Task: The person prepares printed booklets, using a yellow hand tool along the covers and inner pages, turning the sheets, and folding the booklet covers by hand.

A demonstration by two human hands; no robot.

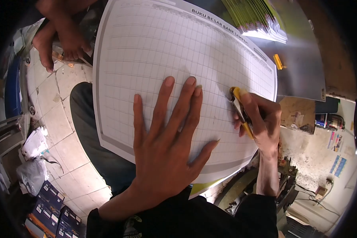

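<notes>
Slim yellow-and-silver handheld tool: in closed right grip, over right part of large white gridded paper sheet; long axis upper left to lower right. Left hand: fingers spread on sheet, left of tool.

The large white paper sheet with printed grid bears the black capital heading "BUKU BESAR BANK SAMPAH" along its far edge, right of centre.
</notes>
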